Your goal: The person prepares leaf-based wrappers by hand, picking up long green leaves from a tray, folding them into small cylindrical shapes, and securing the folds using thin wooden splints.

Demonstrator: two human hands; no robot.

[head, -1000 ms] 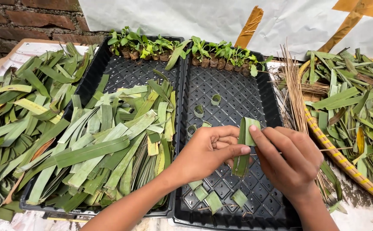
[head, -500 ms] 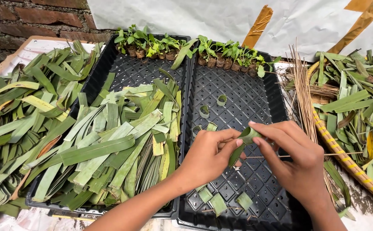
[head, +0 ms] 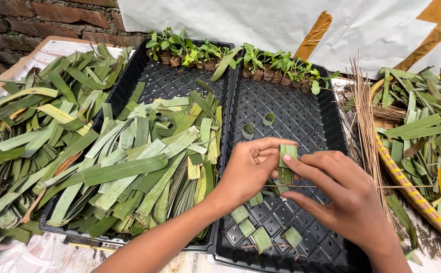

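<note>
Change: your hands have drawn closer together over the right-hand black tray (head: 331,108) since half a second ago, and the leaf strip now stands upright between them instead of slanting.
Left hand (head: 248,169): your fingers curl around the folded leaf strip (head: 287,164), thumb pressing its near face; it is held just above that tray's middle.
Right hand (head: 344,197): your forefinger tip presses the strip's top, the other fingers loosely bent below; a thin stick (head: 331,186) runs crosswise under it.
Leaf rings (head: 258,125): two small rolled rings sit in the tray, beyond your hands.
Cut pieces (head: 261,232): flat bits lie on the tray's near end.
Leaf pile (head: 144,156): long strips fill the neighbouring tray, left of the right-hand one.
Seedlings (head: 240,58): a row at the tray's far edge.
Basket (head: 412,202): right of the tray, full of leaves.
</note>
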